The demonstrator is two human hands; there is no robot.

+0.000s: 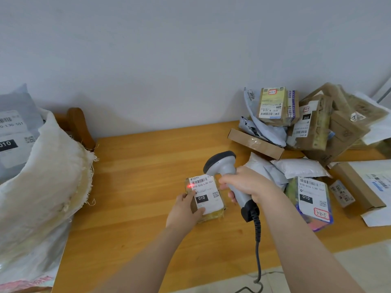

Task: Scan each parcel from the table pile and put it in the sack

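A small tape-wrapped parcel (208,197) with a white label marked 010 lies on the wooden table (137,187). My left hand (184,210) holds its left edge, thumb on the label. My right hand (247,185) grips a grey barcode scanner (224,166) aimed down at the parcel; a red light spot shows on the label's barcode. The pile of parcels (306,127) sits at the table's back right. The white woven sack (46,176) stands open at the left, with a grey labelled parcel (14,132) inside.
A colourful flat parcel (313,201) with an 010 label lies right of my right arm. White mailers (296,168) and a cardboard box (359,182) are beyond it. The scanner's coiled cable (258,246) hangs over the table's front edge. A wooden chair back (78,125) stands behind the sack.
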